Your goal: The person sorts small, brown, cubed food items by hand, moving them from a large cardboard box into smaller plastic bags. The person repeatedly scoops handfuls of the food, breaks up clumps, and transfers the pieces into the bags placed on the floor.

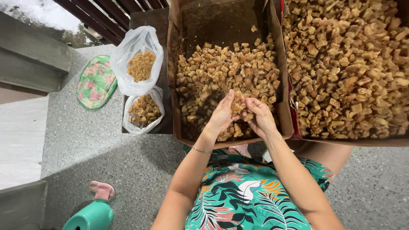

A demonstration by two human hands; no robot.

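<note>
A brown cardboard box (pixel 174 64) in front of me holds several golden-brown fried chunks (pixel 221 70). My left hand (pixel 222 116) and my right hand (pixel 259 117) meet over the near end of the box, fingers pinched together on one chunk (pixel 237 107) between them. A thin bracelet circles my left wrist. A second, fuller box (pixel 353 141) of the same chunks lies to the right, touching the first.
Two clear plastic bags, one of crumbs (pixel 140 64) and one of chunks (pixel 144 110), sit left of the box. A flowered round cushion (pixel 97 81) lies on the speckled floor. A teal stool (pixel 91 216) and a pink slipper (pixel 102 190) are at lower left.
</note>
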